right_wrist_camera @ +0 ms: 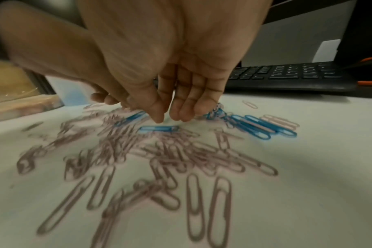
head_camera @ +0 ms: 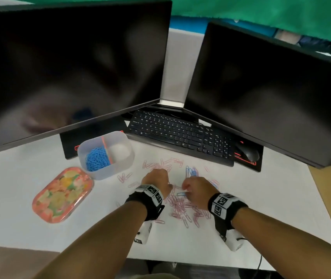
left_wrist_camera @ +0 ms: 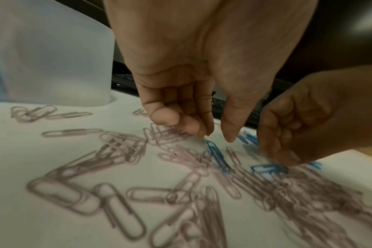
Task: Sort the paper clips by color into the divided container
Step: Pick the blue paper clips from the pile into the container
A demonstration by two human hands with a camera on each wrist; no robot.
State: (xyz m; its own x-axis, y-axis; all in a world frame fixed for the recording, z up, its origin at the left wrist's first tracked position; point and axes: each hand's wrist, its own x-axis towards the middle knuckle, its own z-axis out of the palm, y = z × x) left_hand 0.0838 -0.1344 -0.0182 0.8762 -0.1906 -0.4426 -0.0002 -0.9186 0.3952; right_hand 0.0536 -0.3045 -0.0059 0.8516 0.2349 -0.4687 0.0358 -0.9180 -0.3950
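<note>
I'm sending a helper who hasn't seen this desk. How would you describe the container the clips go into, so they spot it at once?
Look under the left monitor, left of the keyboard. The container is a translucent tub with an orange divider; unlike the flat floral tray beside it, it holds blue clips on one side.

The frosted translucent plastic divided container [head_camera: 108,170] is looking matt; the smooth white counter [head_camera: 19,178] is showing a dull sheen; the coated pink paper clips [head_camera: 182,208] are looking glossy.
</note>
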